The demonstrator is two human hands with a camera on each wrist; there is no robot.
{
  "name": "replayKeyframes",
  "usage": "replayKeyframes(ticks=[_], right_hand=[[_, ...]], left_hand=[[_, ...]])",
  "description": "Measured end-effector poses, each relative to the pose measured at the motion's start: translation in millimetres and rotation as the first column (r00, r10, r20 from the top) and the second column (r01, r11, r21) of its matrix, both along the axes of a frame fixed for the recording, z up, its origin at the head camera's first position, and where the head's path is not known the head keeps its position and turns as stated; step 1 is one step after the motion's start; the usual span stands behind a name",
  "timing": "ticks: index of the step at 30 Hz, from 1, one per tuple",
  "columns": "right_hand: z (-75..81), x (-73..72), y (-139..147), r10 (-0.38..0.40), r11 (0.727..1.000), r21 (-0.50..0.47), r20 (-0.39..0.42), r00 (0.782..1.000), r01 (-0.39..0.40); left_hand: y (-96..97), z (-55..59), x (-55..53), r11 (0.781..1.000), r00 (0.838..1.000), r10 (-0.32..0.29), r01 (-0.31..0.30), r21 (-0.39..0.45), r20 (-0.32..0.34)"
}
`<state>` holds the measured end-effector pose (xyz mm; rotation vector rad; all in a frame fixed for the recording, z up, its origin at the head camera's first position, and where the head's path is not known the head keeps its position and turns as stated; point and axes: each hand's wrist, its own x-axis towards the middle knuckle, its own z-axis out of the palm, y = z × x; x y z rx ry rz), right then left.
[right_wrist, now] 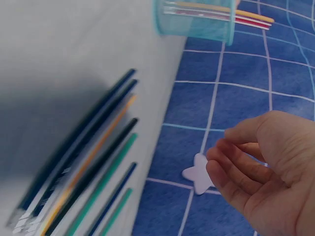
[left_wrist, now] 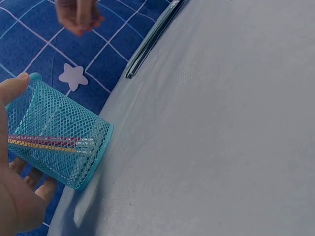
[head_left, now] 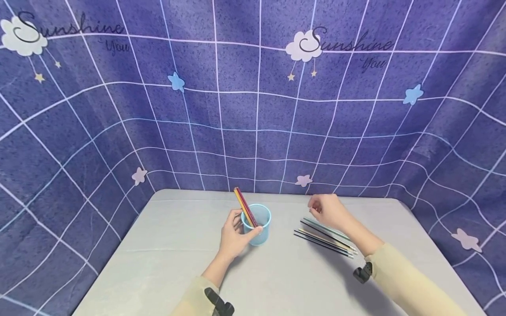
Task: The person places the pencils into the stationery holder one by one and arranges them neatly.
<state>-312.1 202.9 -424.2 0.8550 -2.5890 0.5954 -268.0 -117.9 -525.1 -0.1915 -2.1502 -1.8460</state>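
Observation:
My left hand (head_left: 233,239) grips a light blue mesh pencil cup (head_left: 259,238), thumb at the near rim and fingers round its far left side. The cup stands upright on the table. Leaning to the left in it are a yellow pencil (right_wrist: 256,17) and dark red pencils (head_left: 246,207), their upper ends above the rim. My right hand (head_left: 328,210) hovers past the far ends of loose pencils (head_left: 322,241), its fingers loosely curled and holding nothing. These lie side by side, slanting, in dark blue, black, green and yellow-orange.
A pale grey cloth covers the table (head_left: 158,263). Behind and at both sides hangs a purple-blue curtain (head_left: 237,109) with a grid, clouds and stars. Each sleeve cuff carries a black wrist camera, one at the left (head_left: 219,303) and one at the right (head_left: 363,273).

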Motion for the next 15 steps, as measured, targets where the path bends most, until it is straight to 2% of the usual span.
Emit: replayKeyframes(ticks=[6,9,15], right_hand=[[-20.6,13.7,16,-0.009,0.997,0.071,0.097,0.995,0.002],[-32.5,19.9,20,0.007,0.994,0.111,0.12,0.993,-0.02],[-51.6,30.1,23,0.057,0.989,0.13,0.134,0.989,-0.074]], left_hand=[[0.9,1.5,0.9,1.0,1.0,-0.004,0.004,0.003,0.005],[0.6,1.8,1.8,1.0,1.0,-0.003,0.004,-0.002,0.013],[-0.4,2.6,3.2,0.999,1.0,0.002,-0.001,-0.034,0.022]])
